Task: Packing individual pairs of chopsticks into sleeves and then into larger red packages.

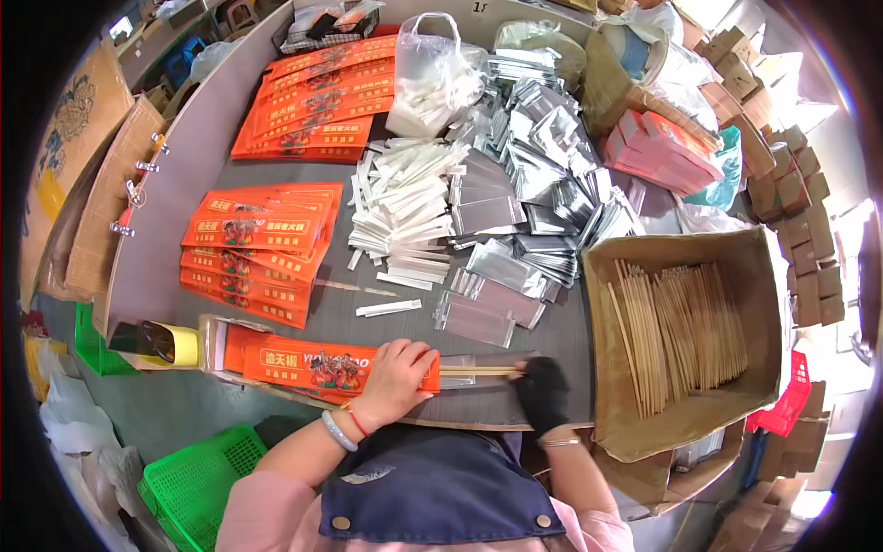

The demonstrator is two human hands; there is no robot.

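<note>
My left hand [395, 379] presses on the right end of an orange printed chopstick sleeve [303, 362], which lies at the table's front edge with its left end in a small cardboard holder [213, 345]. A pair of wooden chopsticks [487, 372] sticks out of the sleeve's right end. Their outer ends are pinched by my right hand [541, 396], in a black glove and slightly blurred. Against the chopsticks lies a clear flat packet [457, 361], partly covered by them. How deep the chopsticks reach into the sleeve is hidden.
A cardboard box [685, 428] of loose chopsticks stands at the right. Beyond my hands lie silver packets [543, 166], white paper-wrapped strips [400, 198] and stacked orange sleeves [258, 230]. A yellow tape roll [184, 348] sits at the left edge, above a green crate [198, 478].
</note>
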